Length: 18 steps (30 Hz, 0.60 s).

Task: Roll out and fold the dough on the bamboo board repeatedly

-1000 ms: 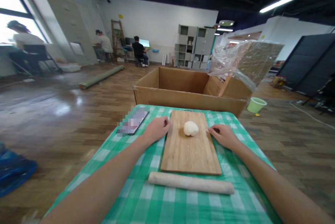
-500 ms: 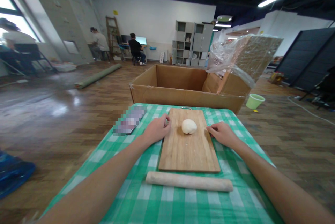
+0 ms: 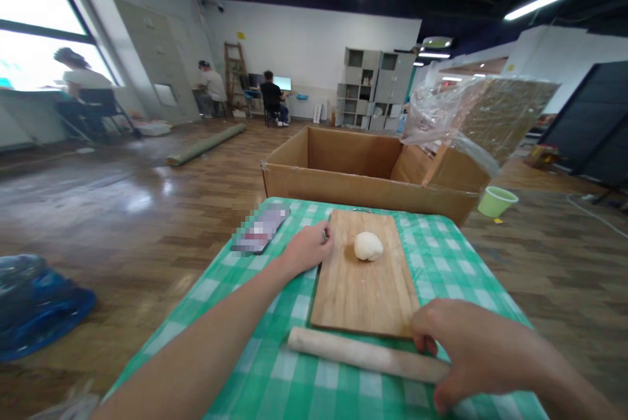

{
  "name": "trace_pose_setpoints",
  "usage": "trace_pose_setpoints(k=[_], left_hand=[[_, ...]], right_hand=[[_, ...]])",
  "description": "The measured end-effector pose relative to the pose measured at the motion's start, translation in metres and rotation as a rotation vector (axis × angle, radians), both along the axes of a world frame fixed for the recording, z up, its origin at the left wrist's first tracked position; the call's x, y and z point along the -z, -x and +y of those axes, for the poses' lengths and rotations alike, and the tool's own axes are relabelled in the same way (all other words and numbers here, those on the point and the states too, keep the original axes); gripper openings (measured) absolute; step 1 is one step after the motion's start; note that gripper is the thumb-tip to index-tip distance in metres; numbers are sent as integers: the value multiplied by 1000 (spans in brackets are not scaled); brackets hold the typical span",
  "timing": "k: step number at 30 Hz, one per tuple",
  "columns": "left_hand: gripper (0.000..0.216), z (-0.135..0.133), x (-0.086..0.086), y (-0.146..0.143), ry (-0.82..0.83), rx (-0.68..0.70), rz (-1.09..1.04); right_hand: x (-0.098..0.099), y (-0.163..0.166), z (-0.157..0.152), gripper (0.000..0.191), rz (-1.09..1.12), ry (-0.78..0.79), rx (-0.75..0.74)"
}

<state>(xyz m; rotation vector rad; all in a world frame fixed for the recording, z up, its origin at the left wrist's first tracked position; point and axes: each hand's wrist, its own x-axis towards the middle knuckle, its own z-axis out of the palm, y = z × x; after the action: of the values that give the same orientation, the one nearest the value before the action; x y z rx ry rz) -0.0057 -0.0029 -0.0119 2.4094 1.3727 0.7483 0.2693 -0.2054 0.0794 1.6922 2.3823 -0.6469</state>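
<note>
Close the right hand, curled loosely over the rolling pin at 5 o'clock, while the half-closed left hand steadies the cutting board.

rolling pin end hidden under right hand, phone pixelated

Matt wood is seen in the board and pin, smooth dough between, checked cloth beneath, glossy wood floor left.
</note>
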Motion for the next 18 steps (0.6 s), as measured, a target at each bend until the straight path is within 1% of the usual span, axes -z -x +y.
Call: trace_pose_setpoints(k=[2, 5, 12, 15, 18], left_hand=[[8, 0, 0, 0, 3, 6, -1], [10, 1, 1, 1, 9, 6, -3], [12, 3, 5, 2, -11, 9, 1], [12, 3, 5, 2, -12, 12, 3], [13, 3, 6, 2, -16, 4, 0]], right_hand=[[9, 7, -2, 34, -70, -37, 36], [16, 6, 3, 26, -66, -39, 16], [10, 4, 5, 18, -104, -74, -29], [9, 7, 3, 18, -133, -88, -33], [10, 6, 3, 21, -114, -91, -28]])
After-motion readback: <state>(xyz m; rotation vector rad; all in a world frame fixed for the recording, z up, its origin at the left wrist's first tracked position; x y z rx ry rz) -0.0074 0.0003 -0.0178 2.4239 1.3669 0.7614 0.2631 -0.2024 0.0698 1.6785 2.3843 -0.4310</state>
